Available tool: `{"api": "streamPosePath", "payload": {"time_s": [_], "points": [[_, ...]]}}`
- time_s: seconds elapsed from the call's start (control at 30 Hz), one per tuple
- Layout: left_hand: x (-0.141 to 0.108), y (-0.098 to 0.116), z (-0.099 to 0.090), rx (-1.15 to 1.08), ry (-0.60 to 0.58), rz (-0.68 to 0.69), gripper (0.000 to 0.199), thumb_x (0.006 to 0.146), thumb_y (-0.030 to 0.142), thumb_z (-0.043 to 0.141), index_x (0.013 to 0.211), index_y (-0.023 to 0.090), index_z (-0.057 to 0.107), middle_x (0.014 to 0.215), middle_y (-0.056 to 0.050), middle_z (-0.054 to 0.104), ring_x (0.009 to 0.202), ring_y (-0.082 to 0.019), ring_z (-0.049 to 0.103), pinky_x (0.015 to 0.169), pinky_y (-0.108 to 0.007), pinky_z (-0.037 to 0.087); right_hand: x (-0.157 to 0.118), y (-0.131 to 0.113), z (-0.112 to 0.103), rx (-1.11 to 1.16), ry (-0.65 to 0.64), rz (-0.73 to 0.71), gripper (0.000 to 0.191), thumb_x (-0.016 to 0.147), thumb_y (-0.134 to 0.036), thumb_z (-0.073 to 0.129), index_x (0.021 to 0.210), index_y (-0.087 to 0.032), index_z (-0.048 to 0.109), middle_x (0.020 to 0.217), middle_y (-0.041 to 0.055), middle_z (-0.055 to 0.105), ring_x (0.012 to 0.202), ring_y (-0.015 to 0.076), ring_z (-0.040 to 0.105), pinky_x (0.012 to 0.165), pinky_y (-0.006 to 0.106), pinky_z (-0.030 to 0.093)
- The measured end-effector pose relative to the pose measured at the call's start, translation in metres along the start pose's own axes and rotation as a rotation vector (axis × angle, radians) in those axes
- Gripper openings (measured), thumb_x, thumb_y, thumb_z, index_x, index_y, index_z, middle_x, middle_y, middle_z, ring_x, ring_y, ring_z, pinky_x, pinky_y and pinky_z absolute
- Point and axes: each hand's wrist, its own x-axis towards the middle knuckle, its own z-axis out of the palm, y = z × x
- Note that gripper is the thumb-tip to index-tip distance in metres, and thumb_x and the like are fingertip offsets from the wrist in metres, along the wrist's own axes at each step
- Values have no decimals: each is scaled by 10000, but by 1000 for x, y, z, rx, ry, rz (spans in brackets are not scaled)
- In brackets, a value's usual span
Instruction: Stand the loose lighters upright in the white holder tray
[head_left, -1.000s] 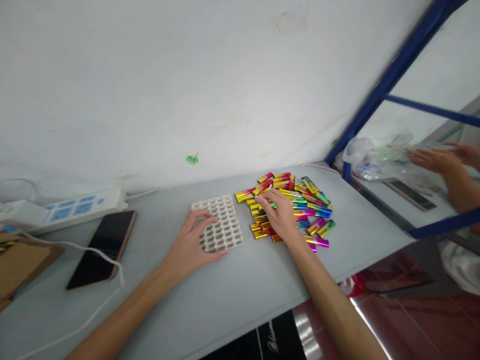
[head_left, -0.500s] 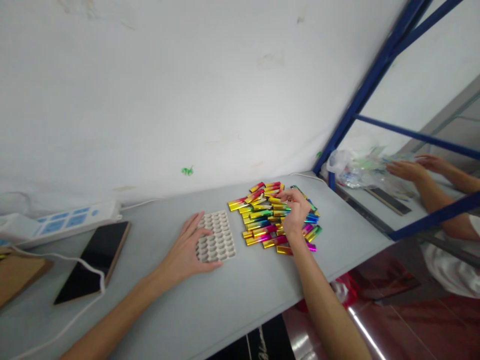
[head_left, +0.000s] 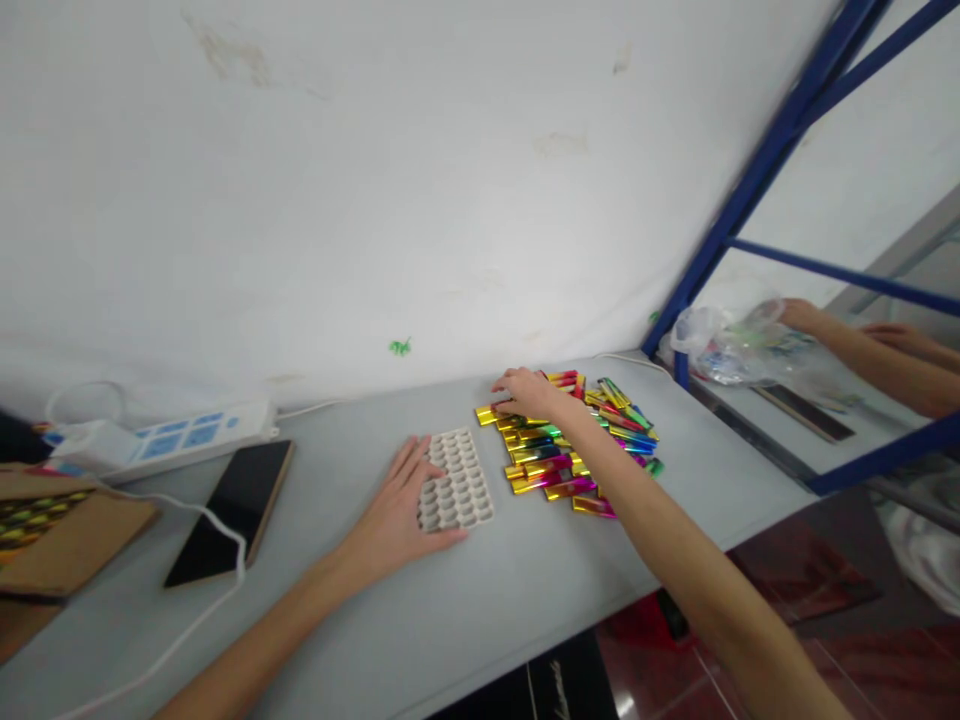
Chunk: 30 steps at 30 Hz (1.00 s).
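Note:
My left hand (head_left: 401,505) spans the left side of a pale tray (head_left: 465,480) with rows of round pockets. Its fingers rest at the far left part and its thumb lies along the near edge, holding the tray flat on the table. To the right lies a pile of shiny tubes (head_left: 536,467), gold at one end and red, green, blue or magenta at the other. Over the pile's far left corner is my right hand (head_left: 529,392), fingers reaching left and apart from the thumb, close to the gold ends. Nothing shows clearly between them.
At left are a phone (head_left: 232,510), a white power strip (head_left: 199,437), a white cable (head_left: 240,560) and a cardboard box (head_left: 112,530) of yellow-and-dark items. A blue metal frame (head_left: 739,215) stands at right. Beyond it, another person's arms (head_left: 862,345) reach into a clear plastic bag (head_left: 720,345).
My right hand has moved from the pile's right-middle to its far left corner. My left hand stays on the tray. The view has shifted slightly left; the other person's hands have moved to the bag.

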Motion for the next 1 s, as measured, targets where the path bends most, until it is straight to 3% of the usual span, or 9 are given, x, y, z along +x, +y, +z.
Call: {"api": "streamPosePath", "payload": {"time_s": [0.2, 0.3, 0.4, 0.5, 0.67, 0.87, 1.0], "points": [[-10, 15, -1, 38, 19, -11, 665, 891, 579, 878, 1408, 217, 669, 1697, -216, 511, 1593, -441, 498, 1291, -673, 475, 16, 9, 6, 12, -118, -33, 112, 943, -167, 878, 1042, -188, 832, 1149, 111, 786, 1047, 234, 745, 941, 316, 527], [-13, 28, -3, 77, -10, -35, 651, 995, 605, 760, 1489, 198, 641, 1595, -199, 583, 1501, -410, 592, 1236, -612, 553, 16, 10, 5, 29, -118, -32, 133, 923, -161, 891, 1016, -181, 798, 1107, 101, 793, 1026, 233, 742, 913, 306, 517], [-12, 35, -2, 121, -24, -34, 646, 1017, 611, 732, 1483, 171, 651, 1484, -196, 637, 1439, -407, 624, 1185, -594, 594, 15, 9, 3, 53, -68, -26, 60, 1019, -190, 778, 1075, -182, 757, 1076, 97, 809, 1003, 232, 744, 909, 321, 522], [-11, 36, 1, 145, -16, -15, 634, 1011, 608, 748, 1470, 178, 665, 1390, -173, 681, 1352, -384, 670, 1144, -567, 619, 12, -1, 2, 181, 80, -17, 92, 1075, -267, 688, 1101, -186, 722, 1071, 97, 809, 987, 234, 758, 909, 347, 554], [-14, 37, 6, 159, 19, 1, 698, 991, 627, 771, 1494, 158, 648, 1364, -178, 694, 1303, -375, 690, 1115, -546, 630, -6, -38, 6, 829, 479, 46, 409, 1056, -601, 644, 1224, -235, 717, 1129, 63, 783, 673, 159, 746, 701, 330, 599], [-17, 37, 6, 130, 59, 3, 718, 962, 598, 820, 1487, 145, 636, 1350, -176, 690, 1267, -369, 697, 1084, -548, 648, -15, -79, 22, 1170, 593, 143, 476, 802, -588, 923, 1073, -222, 782, 919, 30, 772, 667, 150, 659, 674, 315, 571], [-18, 33, 5, 79, 91, 5, 664, 957, 564, 839, 1471, 192, 641, 1330, -144, 689, 1247, -345, 708, 1079, -524, 657, -12, -90, 42, 1373, 615, 276, 484, 754, -615, 932, 962, -197, 804, 809, 20, 739, 690, 161, 609, 671, 309, 523]]}}
